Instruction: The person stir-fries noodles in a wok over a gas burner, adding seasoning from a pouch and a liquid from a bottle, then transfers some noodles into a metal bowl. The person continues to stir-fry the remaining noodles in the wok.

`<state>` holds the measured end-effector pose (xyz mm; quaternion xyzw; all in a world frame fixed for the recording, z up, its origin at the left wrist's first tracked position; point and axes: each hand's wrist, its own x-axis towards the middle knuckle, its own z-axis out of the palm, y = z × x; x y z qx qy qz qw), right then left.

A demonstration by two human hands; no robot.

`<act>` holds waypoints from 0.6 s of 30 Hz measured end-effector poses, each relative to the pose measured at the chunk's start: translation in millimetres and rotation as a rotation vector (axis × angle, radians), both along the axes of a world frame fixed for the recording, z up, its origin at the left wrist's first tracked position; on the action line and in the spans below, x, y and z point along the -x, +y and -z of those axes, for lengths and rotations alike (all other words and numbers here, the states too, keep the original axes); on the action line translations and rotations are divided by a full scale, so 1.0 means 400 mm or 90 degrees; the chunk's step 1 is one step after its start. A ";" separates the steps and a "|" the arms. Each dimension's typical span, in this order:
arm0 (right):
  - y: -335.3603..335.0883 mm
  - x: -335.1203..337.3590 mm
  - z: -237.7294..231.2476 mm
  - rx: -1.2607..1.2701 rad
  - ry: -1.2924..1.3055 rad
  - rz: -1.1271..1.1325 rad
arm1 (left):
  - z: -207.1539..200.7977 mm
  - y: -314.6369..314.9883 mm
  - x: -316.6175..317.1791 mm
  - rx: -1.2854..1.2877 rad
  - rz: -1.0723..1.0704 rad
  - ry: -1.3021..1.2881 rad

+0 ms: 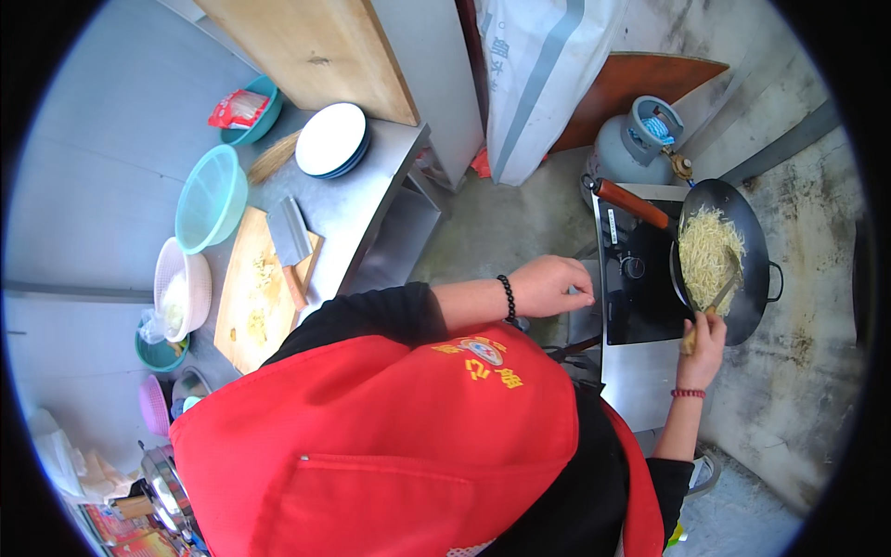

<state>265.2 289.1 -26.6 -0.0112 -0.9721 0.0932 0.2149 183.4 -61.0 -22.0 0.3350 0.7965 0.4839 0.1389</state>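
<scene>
You seem to be stirring pale strips in the wok, right hand clamped round the spatula, left hand with fingers curled together near the stove; the next move calls for scooping from underneath.

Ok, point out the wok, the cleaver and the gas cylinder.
Wok [755, 275]: head view, on its bare dark inner wall.
Cleaver [290, 234]: head view, on its broad metal blade.
Gas cylinder [622, 153]: head view, on its rounded grey body.
</scene>
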 end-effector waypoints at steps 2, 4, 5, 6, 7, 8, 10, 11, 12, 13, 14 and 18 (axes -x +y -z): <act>0.012 0.007 -0.089 0.040 0.110 0.009 | -0.004 -0.026 0.032 -0.031 -0.013 0.044; 0.034 -0.005 -0.198 0.106 0.178 0.008 | -0.010 -0.040 0.070 -0.008 -0.033 0.168; 0.036 -0.009 -0.242 0.119 0.174 0.021 | -0.016 -0.042 0.096 0.002 -0.037 0.213; 0.040 -0.027 -0.282 0.144 0.193 0.028 | -0.022 -0.035 0.114 0.014 -0.043 0.256; 0.039 -0.027 -0.315 0.153 0.179 0.032 | -0.028 -0.025 0.136 0.028 -0.056 0.304; 0.032 -0.032 -0.341 0.175 0.164 0.061 | -0.035 -0.011 0.153 0.043 -0.077 0.353; 0.001 -0.030 -0.369 0.215 0.137 0.067 | -0.045 0.013 0.179 0.078 -0.109 0.381; -0.020 -0.016 -0.370 0.242 0.133 0.048 | -0.048 0.026 0.190 0.103 -0.122 0.378; -0.035 0.000 -0.366 0.266 0.115 0.014 | -0.050 0.042 0.200 0.131 -0.131 0.382; -0.064 0.021 -0.355 0.269 0.136 -0.057 | -0.051 0.044 0.206 0.157 -0.144 0.382; -0.074 0.048 -0.344 0.225 0.131 -0.110 | -0.050 0.055 0.214 0.180 -0.157 0.393; -0.072 0.136 -0.292 0.155 0.161 -0.115 | -0.033 0.092 0.252 0.255 -0.160 0.334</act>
